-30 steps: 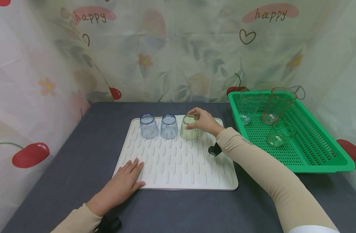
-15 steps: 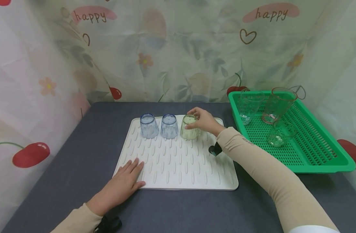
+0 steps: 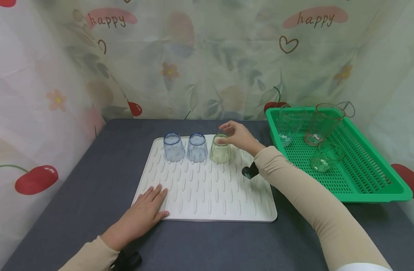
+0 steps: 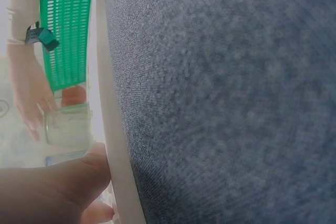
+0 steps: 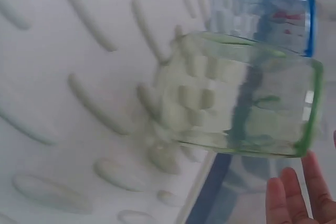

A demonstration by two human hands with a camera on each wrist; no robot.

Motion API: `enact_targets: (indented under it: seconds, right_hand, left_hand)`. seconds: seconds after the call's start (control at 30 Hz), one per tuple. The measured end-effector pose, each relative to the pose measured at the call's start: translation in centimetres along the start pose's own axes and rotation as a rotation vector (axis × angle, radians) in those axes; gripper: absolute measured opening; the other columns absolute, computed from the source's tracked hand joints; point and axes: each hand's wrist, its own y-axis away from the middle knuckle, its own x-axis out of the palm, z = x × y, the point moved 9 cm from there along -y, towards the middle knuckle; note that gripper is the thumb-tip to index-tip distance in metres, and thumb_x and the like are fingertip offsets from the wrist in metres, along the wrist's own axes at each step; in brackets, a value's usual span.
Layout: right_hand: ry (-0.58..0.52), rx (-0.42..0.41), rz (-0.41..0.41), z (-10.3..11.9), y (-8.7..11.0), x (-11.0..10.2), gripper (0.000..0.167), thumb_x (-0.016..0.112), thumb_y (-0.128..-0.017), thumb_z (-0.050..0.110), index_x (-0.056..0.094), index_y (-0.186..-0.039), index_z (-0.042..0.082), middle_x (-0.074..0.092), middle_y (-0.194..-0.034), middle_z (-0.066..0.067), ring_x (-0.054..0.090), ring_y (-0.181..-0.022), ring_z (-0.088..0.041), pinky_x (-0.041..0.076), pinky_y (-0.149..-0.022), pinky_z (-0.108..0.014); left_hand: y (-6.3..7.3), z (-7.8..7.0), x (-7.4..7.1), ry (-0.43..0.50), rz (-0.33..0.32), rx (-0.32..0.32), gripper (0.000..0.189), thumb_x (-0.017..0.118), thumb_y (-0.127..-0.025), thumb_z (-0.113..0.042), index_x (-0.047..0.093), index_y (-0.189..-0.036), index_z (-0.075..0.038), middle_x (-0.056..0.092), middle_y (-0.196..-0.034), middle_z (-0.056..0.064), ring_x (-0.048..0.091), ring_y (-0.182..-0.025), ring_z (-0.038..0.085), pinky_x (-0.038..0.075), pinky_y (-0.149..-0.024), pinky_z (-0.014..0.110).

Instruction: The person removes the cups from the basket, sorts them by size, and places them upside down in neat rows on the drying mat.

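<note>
A pale green glass stands narrow end up on the white ribbed mat, at the right of two blue glasses. My right hand is spread at its top, thumb overlapping the glass in the head view. In the right wrist view, the fingers extend loosely beside the green glass, not wrapped round it. My left hand lies flat on the mat's front left corner, fingers straight. The left wrist view shows its thumb at the mat's edge.
A green plastic basket stands on the right of the dark tabletop. It holds a tall clear glass, a pink-rimmed glass and a smaller greenish glass. Patterned curtains enclose the back and sides.
My right hand has let go of the green glass, its fingers opening and rising slightly. The left hand and all the glasses stay where they were.
</note>
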Motion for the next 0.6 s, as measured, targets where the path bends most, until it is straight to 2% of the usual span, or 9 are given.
enact_targets:
  seconds: [0.33,0.6]
  right_hand:
    - [-0.157,-0.035,-0.056,3.5,1.4,-3.0,0.049,0.074,-0.086,0.028,0.056,-0.13,0.016,0.051,-0.139,-0.007,0.046,-0.13,-0.024,0.041,-0.105,-0.047]
    - [-0.262,-0.13,-0.089,7.2,4.0,-6.2,0.044,0.07,-0.09,0.022,0.055,-0.131,0.012,0.053,-0.137,-0.011,0.05,-0.129,-0.025,0.037,-0.108,-0.048]
  left_hand:
    - [0.0,0.1,-0.1,0.006,-0.009,-0.005,0.064,0.065,-0.092,-0.033,0.045,-0.142,0.002,0.038,-0.148,0.027,0.035,-0.137,0.047,0.034,-0.103,0.065]
    - [0.1,-0.1,-0.2,0.004,-0.014,0.007,0.063,0.065,-0.092,-0.034,0.046,-0.141,0.001,0.039,-0.148,0.027,0.036,-0.136,0.047,0.035,-0.101,0.066]
